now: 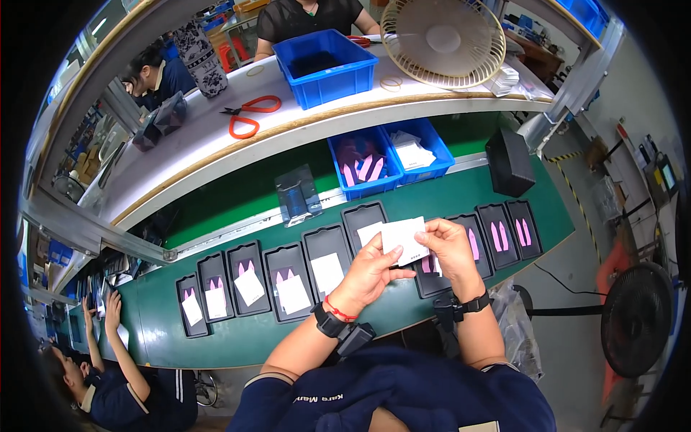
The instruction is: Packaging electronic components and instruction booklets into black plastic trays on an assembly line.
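My left hand (366,275) and my right hand (450,246) are both closed on a white card (403,236), raised over the middle of a row of shallow black trays. Whether it is one card or a few together I cannot tell. The left thumb presses its lower edge; the right fingers pinch its right side. Behind the hands lies a black tray (363,213) with a white card (368,234) partly hidden by the held one. Just left, another tray (324,240) holds a white card (328,273). Beneath my right hand, a tray (430,288) with pink pieces is partly covered.
Trays farther left hold pink pieces with white cards (294,294); those at right show paired pink pieces (523,232). Two blue bins (373,190) hold pink pieces and white cards. Above are a shelf with red-handled scissors (245,115) and a fan (443,39). Co-workers sit nearby.
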Action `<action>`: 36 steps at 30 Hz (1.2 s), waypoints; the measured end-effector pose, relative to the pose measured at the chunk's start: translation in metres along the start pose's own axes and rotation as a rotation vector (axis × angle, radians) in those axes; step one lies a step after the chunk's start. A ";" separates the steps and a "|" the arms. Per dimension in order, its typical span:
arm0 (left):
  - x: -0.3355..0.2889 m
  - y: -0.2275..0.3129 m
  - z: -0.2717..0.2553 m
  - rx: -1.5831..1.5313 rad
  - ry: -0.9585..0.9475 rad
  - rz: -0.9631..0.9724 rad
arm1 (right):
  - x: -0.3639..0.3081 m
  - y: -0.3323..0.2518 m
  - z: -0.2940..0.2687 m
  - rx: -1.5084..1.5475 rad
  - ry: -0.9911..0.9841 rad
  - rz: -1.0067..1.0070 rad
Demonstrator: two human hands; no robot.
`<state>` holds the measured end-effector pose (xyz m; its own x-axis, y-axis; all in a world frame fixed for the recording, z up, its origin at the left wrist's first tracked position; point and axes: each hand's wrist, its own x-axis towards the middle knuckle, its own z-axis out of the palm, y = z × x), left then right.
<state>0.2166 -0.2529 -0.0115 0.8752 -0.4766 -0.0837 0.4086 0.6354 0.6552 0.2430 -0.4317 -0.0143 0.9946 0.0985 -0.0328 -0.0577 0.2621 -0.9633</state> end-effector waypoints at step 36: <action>0.016 -0.040 0.021 0.206 0.198 -0.055 | -0.050 -0.002 -0.042 -0.167 0.141 0.000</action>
<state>0.2089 -0.2983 -0.0234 0.8947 -0.3667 -0.2550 0.4137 0.4653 0.7825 0.1970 -0.4774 -0.0217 0.9975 -0.0398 -0.0587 -0.0546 0.0983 -0.9937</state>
